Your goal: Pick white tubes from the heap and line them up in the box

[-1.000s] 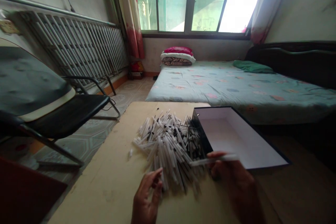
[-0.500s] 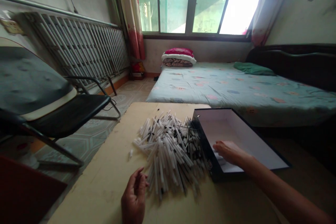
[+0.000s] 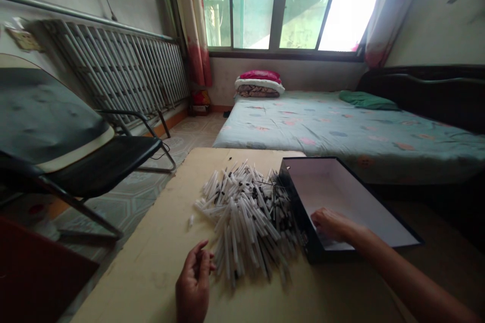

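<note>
Pen tubes heap on our worktop, bulk remaining; box shows few, if any. Our left hand curls loosely, seemingly empty; right hand, inside box: grip hidden.

The heap of pen tubes lies on the table, with the box just beside it on the right, the right hand inside that box, and the left hand just off the heap's near left side. Behind the heap, past the table's far edge, are the bed, then the window; well to its left stands the chair, with the railing farther back.
</note>
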A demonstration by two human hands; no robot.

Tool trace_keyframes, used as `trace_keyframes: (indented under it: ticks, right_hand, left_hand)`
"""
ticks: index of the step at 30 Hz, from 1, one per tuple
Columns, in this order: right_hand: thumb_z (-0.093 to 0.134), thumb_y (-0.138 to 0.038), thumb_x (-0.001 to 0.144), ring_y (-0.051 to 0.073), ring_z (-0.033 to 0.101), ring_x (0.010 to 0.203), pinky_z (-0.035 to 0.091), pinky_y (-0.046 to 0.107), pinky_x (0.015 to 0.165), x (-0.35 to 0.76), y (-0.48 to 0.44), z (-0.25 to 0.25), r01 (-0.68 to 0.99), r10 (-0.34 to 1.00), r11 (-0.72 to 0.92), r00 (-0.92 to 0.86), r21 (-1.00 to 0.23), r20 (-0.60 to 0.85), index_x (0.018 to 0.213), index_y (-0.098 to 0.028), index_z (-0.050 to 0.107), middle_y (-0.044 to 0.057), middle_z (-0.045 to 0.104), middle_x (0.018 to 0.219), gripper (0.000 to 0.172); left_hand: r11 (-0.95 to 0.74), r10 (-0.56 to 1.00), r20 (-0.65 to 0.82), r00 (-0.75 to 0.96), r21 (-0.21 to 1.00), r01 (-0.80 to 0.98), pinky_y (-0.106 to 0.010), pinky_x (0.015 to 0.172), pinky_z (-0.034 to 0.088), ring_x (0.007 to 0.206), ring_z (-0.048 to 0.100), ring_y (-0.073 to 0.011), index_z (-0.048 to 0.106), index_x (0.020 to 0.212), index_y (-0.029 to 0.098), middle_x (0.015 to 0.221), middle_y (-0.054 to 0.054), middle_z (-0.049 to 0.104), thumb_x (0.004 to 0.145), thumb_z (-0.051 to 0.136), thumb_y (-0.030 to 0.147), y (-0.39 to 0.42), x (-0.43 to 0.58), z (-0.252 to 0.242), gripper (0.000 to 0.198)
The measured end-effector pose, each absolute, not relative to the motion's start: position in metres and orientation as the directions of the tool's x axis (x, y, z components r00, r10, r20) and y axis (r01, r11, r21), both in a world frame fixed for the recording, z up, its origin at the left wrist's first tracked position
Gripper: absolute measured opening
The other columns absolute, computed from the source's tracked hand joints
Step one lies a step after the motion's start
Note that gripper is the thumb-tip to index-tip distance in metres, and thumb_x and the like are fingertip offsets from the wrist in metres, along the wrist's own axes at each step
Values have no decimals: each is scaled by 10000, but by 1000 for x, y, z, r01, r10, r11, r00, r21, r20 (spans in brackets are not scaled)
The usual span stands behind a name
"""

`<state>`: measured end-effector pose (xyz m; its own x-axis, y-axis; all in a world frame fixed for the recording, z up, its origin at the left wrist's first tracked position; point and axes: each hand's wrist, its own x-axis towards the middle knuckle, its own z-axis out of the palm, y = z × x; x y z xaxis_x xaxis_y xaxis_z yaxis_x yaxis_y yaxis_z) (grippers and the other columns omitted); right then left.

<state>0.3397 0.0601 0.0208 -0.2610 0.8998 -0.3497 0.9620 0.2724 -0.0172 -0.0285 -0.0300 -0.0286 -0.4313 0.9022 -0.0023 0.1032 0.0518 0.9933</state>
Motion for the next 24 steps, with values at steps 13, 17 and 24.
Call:
trace_keyframes:
  ticks: [13,17,24]
  right_hand:
    - [387,-283,932,159,567,679,363,251,643,286,28,87,932,945,208,-114,-296,307,799,-186,545,46,603,762,228]
    - [424,-191,899,154,581,683,381,231,622,231,-1,74,834,954,277,-178,-478,242,780,-201,530,29,598,767,159]
    - [464,-84,853,183,618,697,350,235,573,199,-4,16,916,990,73,-17,-395,142,812,-173,517,57,611,768,111]
  left_hand:
    - [43,907,-2,-421,995,87,-282,579,503,562,606,-164,619,1002,166,658,-8,649,685,635,521,-31,-28,-27,476]
    - [45,910,-2,-415,995,93,-276,582,505,565,607,-160,616,1005,166,659,-10,651,699,626,513,-32,-29,-28,463]
    - [43,911,-3,-413,995,87,-273,560,504,537,601,-153,631,983,164,654,-9,653,682,635,526,-32,-30,-27,471]
